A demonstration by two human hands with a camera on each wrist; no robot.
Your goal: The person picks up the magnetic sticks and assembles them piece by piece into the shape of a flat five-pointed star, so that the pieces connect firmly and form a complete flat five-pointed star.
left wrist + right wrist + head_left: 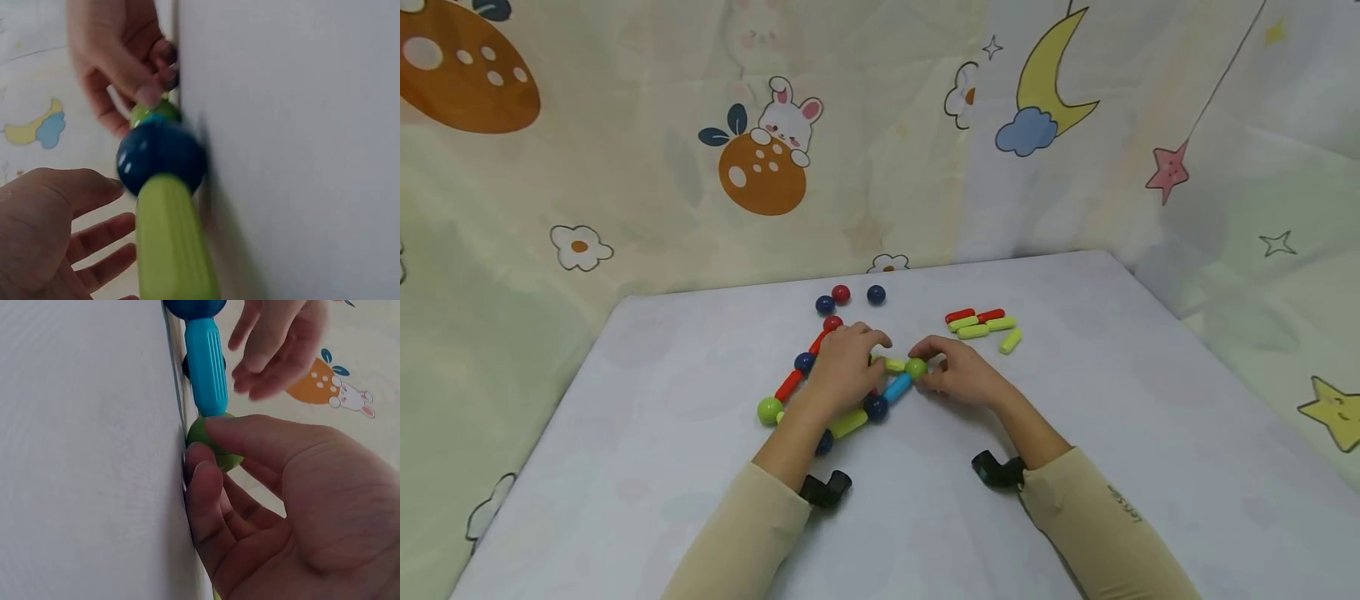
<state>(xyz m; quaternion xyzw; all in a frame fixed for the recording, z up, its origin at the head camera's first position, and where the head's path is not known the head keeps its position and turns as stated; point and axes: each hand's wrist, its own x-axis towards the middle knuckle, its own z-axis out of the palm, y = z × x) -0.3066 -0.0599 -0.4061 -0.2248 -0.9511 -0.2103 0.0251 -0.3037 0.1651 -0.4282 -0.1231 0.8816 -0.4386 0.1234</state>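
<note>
A flat frame of balls and short rods lies on the white table [910, 517]. My right hand [958, 371] pinches the green ball [915, 367] at its right corner between thumb and fingers. A light blue rod [207, 365] joins that ball to a dark blue ball [159, 156], from which a yellow-green rod [172, 244] runs on. My left hand [846, 362] hovers over the frame's middle, fingers spread and holding nothing; it hides part of the frame. Red rods [788, 386] form the left side, ending at another green ball [769, 411].
Behind the frame lie a loose red ball [841, 293] and two dark blue balls, one of them here [876, 294]. Several red and yellow-green rods [973, 332] are grouped at the back right. A patterned cloth [865, 167] hangs behind the table.
</note>
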